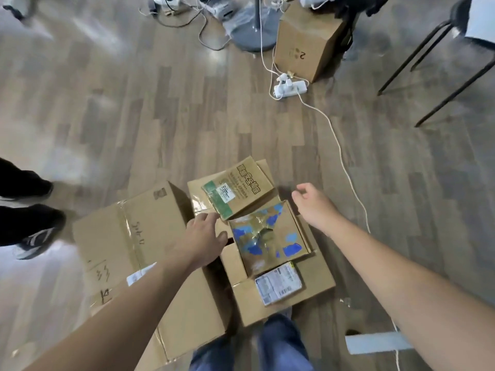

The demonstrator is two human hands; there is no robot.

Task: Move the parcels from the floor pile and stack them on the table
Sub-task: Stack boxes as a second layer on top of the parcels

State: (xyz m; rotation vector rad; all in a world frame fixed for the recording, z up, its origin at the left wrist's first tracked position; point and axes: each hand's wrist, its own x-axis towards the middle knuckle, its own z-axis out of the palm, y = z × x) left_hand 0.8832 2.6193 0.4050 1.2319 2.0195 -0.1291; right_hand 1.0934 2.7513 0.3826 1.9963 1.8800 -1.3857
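Parcels on wood-plank floor

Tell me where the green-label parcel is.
Head view, centre: the green-label parcel lies atop the pile at its far end, overlapping the blue-patched parcel, just ahead of the left hand.

"2" on far upright box, parcel lbls too blurry to read

Floor: grey-brown wood planks, pale glare patches to my left. Ahead of me: round grey stand base with pole; upright box marked 2; white power strip beside it, cord trailing towards me. Far right: black chair legs.
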